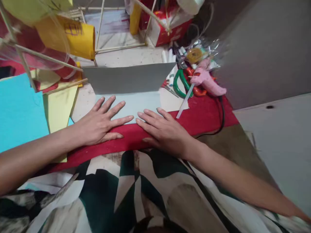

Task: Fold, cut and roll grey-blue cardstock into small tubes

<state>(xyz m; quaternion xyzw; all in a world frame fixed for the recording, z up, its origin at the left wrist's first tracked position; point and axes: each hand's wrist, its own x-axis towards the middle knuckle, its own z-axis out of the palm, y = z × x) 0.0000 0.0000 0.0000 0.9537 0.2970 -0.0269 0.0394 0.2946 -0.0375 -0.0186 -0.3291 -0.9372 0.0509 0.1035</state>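
Note:
A folded sheet of pale blue-grey paper (143, 100) lies in front of me, its far flap (131, 77) standing up and looking darker grey. My left hand (103, 121) rests flat on the near left part of the sheet, fingers spread. On the near right edge lies my right hand (161, 127), palm down with its fingers stretched out. The fingertips of both hands come close together near the middle of the near edge. Neither hand grips anything.
A pink glue gun (207, 81) with a glue stick lies right, beside green-handled scissors (179, 82) and markers (170, 51). Cyan paper (21, 110) and yellow paper (59, 110) lie left. A frame of thin sticks (121, 48) stands behind. Red cloth (206, 113) covers the near edge.

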